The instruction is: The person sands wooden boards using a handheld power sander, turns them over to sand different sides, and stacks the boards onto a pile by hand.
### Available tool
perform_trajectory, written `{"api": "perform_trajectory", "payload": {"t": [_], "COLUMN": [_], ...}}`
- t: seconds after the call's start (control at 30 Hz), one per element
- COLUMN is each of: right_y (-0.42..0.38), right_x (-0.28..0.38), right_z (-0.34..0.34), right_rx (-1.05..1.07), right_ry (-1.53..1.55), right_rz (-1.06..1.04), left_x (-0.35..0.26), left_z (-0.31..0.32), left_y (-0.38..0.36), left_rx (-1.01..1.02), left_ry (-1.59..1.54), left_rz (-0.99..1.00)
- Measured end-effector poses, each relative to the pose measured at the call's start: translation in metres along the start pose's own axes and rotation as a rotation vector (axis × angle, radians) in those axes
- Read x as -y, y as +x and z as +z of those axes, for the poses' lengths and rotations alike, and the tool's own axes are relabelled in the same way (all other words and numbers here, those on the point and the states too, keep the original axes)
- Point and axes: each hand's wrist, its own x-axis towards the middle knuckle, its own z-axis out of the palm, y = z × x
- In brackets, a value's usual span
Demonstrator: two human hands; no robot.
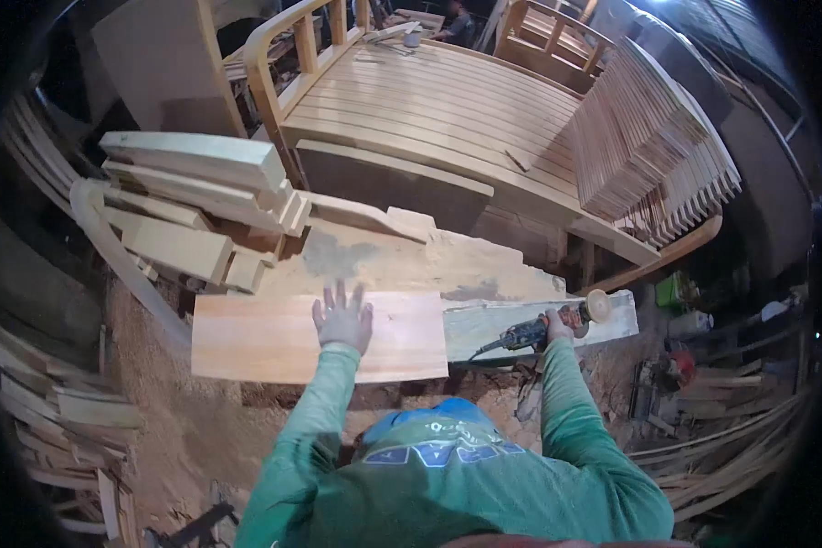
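Observation:
A wide, smooth wooden board [256, 336] lies flat on the workbench [402, 265] in front of me. My left hand [344, 321] rests on its upper middle part, fingers spread and palm down. To the right, my right hand [558, 327] is wrapped round an angle grinder [524, 335] with a black and orange body. A round, tan disc [597, 306] sits at the grinder's right end, and its cord trails off to the left. The grinder is over a pale, worn plank [484, 320] beside the board's right edge.
Thick timber beams [192, 160] are stacked at the bench's left. Behind stands a slatted wooden bed frame [429, 82], with many thin slats [639, 137] piled on its right. Wood scraps [721, 447] lie at right. A person [457, 23] is at the far back.

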Motion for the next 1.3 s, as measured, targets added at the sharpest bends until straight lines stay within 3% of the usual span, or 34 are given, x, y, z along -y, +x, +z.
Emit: {"api": "perform_trajectory", "payload": {"t": [0.03, 0.1, 0.13, 0.2, 0.27, 0.3, 0.4, 0.47, 0.5, 0.53, 0.6, 0.67, 0.7, 0.8, 0.87, 1.03, 1.1, 1.2, 1.3], "right_y": [0.009, 0.065, 0.076, 0.092, 0.108, 0.113, 0.086, 0.055, 0.034, 0.017, 0.027, -0.003, -0.017, -0.04, -0.043, -0.026, -0.036, -0.056, -0.094], "right_x": [-0.004, -0.029, -0.034, -0.047, -0.064, -0.071, -0.068, -0.043, -0.024, -0.008, 0.005, 0.031, 0.044, 0.058, 0.055, 0.019, 0.013, 0.003, 0.003], "right_z": [-0.003, 0.0, 0.001, 0.0, -0.007, -0.011, -0.012, -0.011, -0.009, -0.009, -0.01, -0.022, -0.033, -0.048, -0.044, -0.016, -0.013, -0.003, 0.007], "right_rx": [0.007, 0.006, 0.001, 0.001, 0.015, 0.026, 0.353, 0.396, 0.435, 0.459, 0.53, 0.62, 0.803, 1.304, 1.56, 1.237, 1.129, 1.0, 0.98], "right_ry": [0.033, 0.014, -0.013, -0.097, -0.105, -0.099, 0.311, 0.257, 0.26, 0.267, 0.207, 0.231, 0.377, 0.776, 1.013, 0.858, 0.781, 0.729, 0.794], "right_rz": [0.011, 0.034, -0.055, -0.226, -0.287, -0.317, -0.354, -0.444, -0.504, -0.563, -0.638, -0.638, -0.5, -0.121, 0.053, 0.195, 0.07, -0.1, -0.133], "left_x": [0.003, -0.021, -0.036, -0.084, -0.134, -0.161, -0.222, -0.246, -0.255, -0.266, -0.286, -0.292, -0.291, -0.286, -0.283, -0.246, -0.229, -0.202, -0.165], "left_z": [0.016, -0.011, -0.028, -0.048, -0.019, -0.008, 0.012, 0.026, 0.002, 0.014, 0.012, 0.001, -0.007, -0.03, -0.044, -0.025, -0.021, -0.005, -0.018], "left_y": [0.001, -0.01, -0.017, -0.033, -0.052, -0.066, -0.093, -0.106, -0.115, -0.119, -0.112, -0.115, -0.114, -0.11, -0.115, -0.106, -0.111, -0.111, -0.11], "left_rx": [-0.205, -0.235, -0.246, 0.016, 0.076, 0.188, 0.432, 0.566, 0.553, 0.426, 0.391, 0.325, 0.293, 1.028, 1.159, 1.148, 1.111, 1.094, 1.087], "left_ry": [0.008, -0.229, -0.351, -0.726, -0.846, -0.872, -0.763, -0.795, -0.708, -0.76, -0.787, -0.842, -0.873, -1.637, -1.64, -1.6, -1.605, -1.586, -1.602], "left_rz": [-0.028, 0.024, 0.036, 0.153, 0.353, 0.343, 0.42, 0.526, 0.438, 0.374, 0.232, 0.3, 0.326, 0.25, 0.162, 0.093, 0.024, 0.116, 0.24]}}
